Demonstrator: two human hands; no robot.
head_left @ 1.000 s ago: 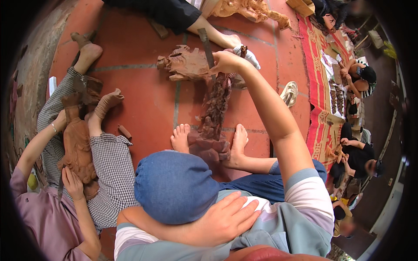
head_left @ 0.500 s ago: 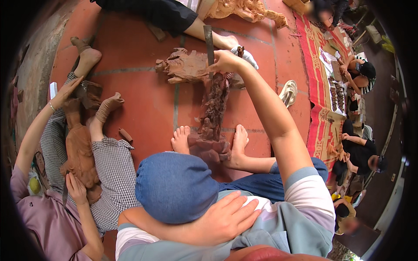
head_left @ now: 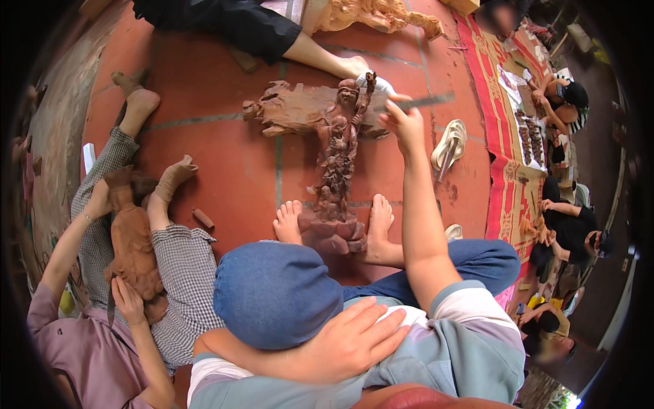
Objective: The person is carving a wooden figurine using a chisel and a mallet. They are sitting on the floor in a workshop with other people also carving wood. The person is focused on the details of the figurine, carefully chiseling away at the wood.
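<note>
Over at one o'clock, the right hand (head_left: pixel 405 127) pinches a dark flat bar (head_left: pixel 430 101), clear of the carved statue (head_left: pixel 335 160) standing at twelve between bare feet (head_left: pixel 289 221). At six, the left hand (head_left: pixel 357 342) lies loose, fingers extended.

The statue (head_left: pixel 337 160) is standing on the floor (head_left: pixel 225 170) between the feet (head_left: pixel 289 221), with wood (head_left: pixel 289 112) lying behind. Right of its top, the right hand (head_left: pixel 407 128) is hovering with a tool (head_left: pixel 430 101); a sandal (head_left: pixel 446 144), then a mat (head_left: pixel 507 184), are lying farther right. Left, a carving (head_left: pixel 133 235) is resting between a co-worker's legs (head_left: pixel 187 273).
</note>
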